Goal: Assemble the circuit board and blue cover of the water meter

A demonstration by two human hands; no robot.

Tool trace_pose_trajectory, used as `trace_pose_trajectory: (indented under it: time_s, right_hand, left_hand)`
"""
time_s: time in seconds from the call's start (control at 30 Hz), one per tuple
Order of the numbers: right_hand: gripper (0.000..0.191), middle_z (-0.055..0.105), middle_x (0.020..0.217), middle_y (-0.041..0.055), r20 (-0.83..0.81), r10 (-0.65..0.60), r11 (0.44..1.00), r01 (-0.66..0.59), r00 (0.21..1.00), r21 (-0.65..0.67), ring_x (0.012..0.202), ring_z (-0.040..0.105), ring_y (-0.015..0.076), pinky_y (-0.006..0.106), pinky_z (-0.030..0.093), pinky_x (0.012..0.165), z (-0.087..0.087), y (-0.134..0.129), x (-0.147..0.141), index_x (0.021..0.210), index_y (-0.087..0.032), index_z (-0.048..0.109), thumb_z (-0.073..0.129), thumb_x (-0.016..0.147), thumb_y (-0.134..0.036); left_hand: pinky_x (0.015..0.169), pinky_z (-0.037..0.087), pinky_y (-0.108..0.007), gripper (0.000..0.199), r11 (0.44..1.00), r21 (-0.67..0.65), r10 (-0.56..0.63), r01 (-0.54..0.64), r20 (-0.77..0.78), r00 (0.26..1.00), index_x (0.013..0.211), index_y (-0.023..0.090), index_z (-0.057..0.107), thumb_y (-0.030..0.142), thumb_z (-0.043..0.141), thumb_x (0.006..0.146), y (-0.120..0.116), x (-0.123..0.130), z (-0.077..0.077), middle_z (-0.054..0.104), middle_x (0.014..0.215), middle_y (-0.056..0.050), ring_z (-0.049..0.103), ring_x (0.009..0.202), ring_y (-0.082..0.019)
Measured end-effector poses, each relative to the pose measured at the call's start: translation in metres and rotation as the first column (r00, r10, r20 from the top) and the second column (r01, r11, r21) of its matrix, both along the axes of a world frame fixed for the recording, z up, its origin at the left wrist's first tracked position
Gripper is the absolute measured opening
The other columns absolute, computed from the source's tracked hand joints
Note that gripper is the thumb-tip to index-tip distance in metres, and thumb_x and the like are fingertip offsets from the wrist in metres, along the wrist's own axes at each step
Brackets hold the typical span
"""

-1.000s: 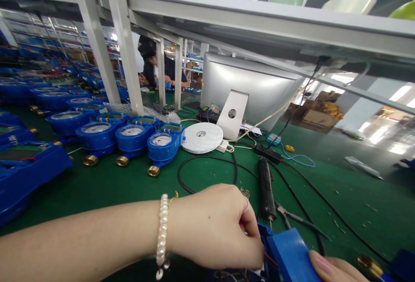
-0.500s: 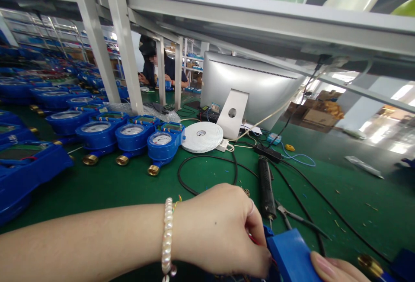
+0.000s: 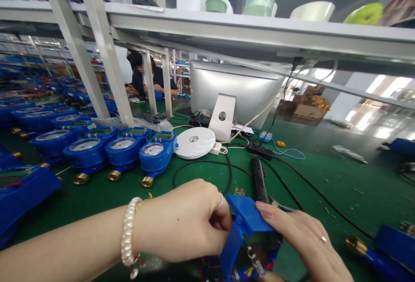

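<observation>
A blue plastic housing (image 3: pixel 231 251) is at the bottom centre, its open side showing coloured wires and small metal parts. My left hand (image 3: pixel 184 221), with a pearl bracelet (image 3: pixel 128 232) at the wrist, has its fingers curled in at the left side of the housing; the fingertips are hidden. On the right, my right hand (image 3: pixel 301 234) holds the housing, fingers along its raised blue flap and thumb low near the opening. Just behind the flap, a black electric screwdriver (image 3: pixel 258 178) lies on the green table (image 3: pixel 197 169), with pliers (image 3: pixel 282 206) partly hidden beside it.
Blue meters with brass ends (image 3: pixel 154 156) stand in rows at the left. Behind are a white tape roll (image 3: pixel 194 142), a monitor (image 3: pixel 233 87), cables and a shelf (image 3: pixel 227 24). Another blue meter (image 3: pixel 392 247) lies at the right. A person (image 3: pixel 152 76) sits across the table.
The housing has turned so its open side shows. My right hand has come further into view over the flap. The camera view has shifted; my left hand appears further left.
</observation>
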State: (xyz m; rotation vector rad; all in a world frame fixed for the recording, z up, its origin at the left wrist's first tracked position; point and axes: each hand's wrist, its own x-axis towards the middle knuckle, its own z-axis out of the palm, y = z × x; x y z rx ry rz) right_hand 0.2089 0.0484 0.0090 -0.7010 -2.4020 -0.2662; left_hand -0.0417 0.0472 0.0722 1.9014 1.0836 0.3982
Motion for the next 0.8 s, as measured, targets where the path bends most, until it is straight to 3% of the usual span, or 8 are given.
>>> trace_pose_trajectory:
  time_s: [0.13, 0.23, 0.3, 0.4, 0.5, 0.6, 0.7, 0.8]
  right_hand:
    - [0.062, 0.061, 0.118, 0.001, 0.022, -0.018, 0.986, 0.021, 1.0, -0.168, 0.101, 0.058, 0.0169, 0.028, 0.044, 0.087, 0.03, 0.0, -0.014, 0.125, -0.02, 0.045, 0.074, 0.07, -0.026]
    - [0.061, 0.063, 0.112, -0.0017, -0.021, -0.053, 0.937, 0.042, 0.998, -0.346, 0.098, 0.058, 0.0156, 0.027, 0.045, 0.086, 0.046, -0.004, -0.019, 0.119, -0.024, 0.051, 0.077, 0.064, -0.015]
    - [0.055, 0.064, 0.109, 0.0008, -0.036, -0.094, 0.903, 0.07, 0.995, -0.425, 0.098, 0.059, 0.0181, 0.029, 0.046, 0.087, 0.052, -0.006, -0.021, 0.116, -0.025, 0.054, 0.075, 0.066, -0.017]
    - [0.051, 0.065, 0.107, 0.0074, -0.029, -0.202, 0.861, 0.163, 0.979, -0.482, 0.102, 0.058, 0.0244, 0.036, 0.046, 0.09, 0.051, -0.008, -0.022, 0.119, -0.023, 0.057, 0.071, 0.07, -0.027]
    - [0.052, 0.065, 0.107, 0.0093, -0.061, -0.285, 0.812, 0.208, 0.957, -0.546, 0.104, 0.058, 0.0267, 0.039, 0.046, 0.093, 0.044, -0.008, -0.021, 0.121, -0.022, 0.057, 0.069, 0.071, -0.034]
    - [0.054, 0.065, 0.108, 0.0091, -0.103, -0.32, 0.751, 0.185, 0.942, -0.634, 0.105, 0.058, 0.0268, 0.038, 0.046, 0.094, 0.038, -0.005, -0.018, 0.122, -0.022, 0.058, 0.069, 0.071, -0.039]
    - [0.057, 0.064, 0.112, 0.0087, -0.137, -0.342, 0.658, 0.133, 0.93, -0.741, 0.108, 0.057, 0.0268, 0.036, 0.046, 0.095, 0.036, -0.001, -0.011, 0.122, -0.022, 0.058, 0.069, 0.07, -0.042]
    - [0.055, 0.061, 0.119, 0.006, -0.16, -0.328, 0.527, 0.04, 0.931, -0.849, 0.112, 0.055, 0.0247, 0.032, 0.045, 0.097, 0.035, 0.0, -0.007, 0.121, -0.024, 0.058, 0.067, 0.071, -0.044]
  left_hand:
    - [0.066, 0.043, -0.02, 0.007, 0.978, -0.209, 0.019, 0.01, 0.137, 0.99, 0.07, 0.014, 0.07, 0.015, 0.064, 0.069, 0.009, -0.006, -0.006, 0.061, 0.063, 0.004, 0.056, 0.069, -0.014]
    - [0.069, 0.044, -0.022, 0.009, 0.95, -0.308, 0.008, 0.048, 0.179, 0.984, 0.072, 0.013, 0.069, 0.017, 0.061, 0.071, 0.012, -0.006, -0.009, 0.059, 0.061, 0.004, 0.055, 0.07, -0.015]
    - [0.066, 0.043, -0.02, 0.011, 0.932, -0.359, 0.022, 0.047, 0.187, 0.982, 0.076, 0.013, 0.069, 0.018, 0.059, 0.073, 0.011, -0.007, -0.011, 0.06, 0.064, 0.004, 0.053, 0.067, -0.013]
    - [0.057, 0.039, -0.017, 0.015, 0.915, -0.403, 0.104, -0.027, 0.17, 0.98, 0.08, 0.013, 0.067, 0.021, 0.055, 0.073, 0.007, -0.011, -0.016, 0.06, 0.069, 0.002, 0.048, 0.062, -0.01]
    - [0.058, 0.036, -0.019, 0.022, 0.907, -0.412, 0.188, -0.084, 0.22, 0.957, 0.077, 0.012, 0.063, 0.034, 0.062, 0.074, 0.005, -0.013, -0.028, 0.057, 0.072, 0.0, 0.046, 0.066, -0.012]
    - [0.055, 0.028, -0.019, 0.043, 0.922, -0.385, 0.157, -0.039, 0.279, 0.948, 0.077, 0.01, 0.062, 0.052, 0.069, 0.071, 0.003, -0.01, -0.041, 0.049, 0.067, 0.001, 0.039, 0.063, -0.011]
    - [0.051, 0.024, -0.018, 0.051, 0.929, -0.362, 0.193, -0.077, 0.297, 0.935, 0.079, 0.008, 0.064, 0.059, 0.066, 0.073, -0.001, -0.008, -0.046, 0.049, 0.066, 0.0, 0.035, 0.058, -0.008]
    - [0.048, 0.024, -0.017, 0.051, 0.902, -0.395, 0.312, -0.176, 0.311, 0.898, 0.085, 0.011, 0.067, 0.059, 0.069, 0.069, -0.007, -0.008, -0.046, 0.055, 0.071, -0.001, 0.035, 0.058, -0.006]
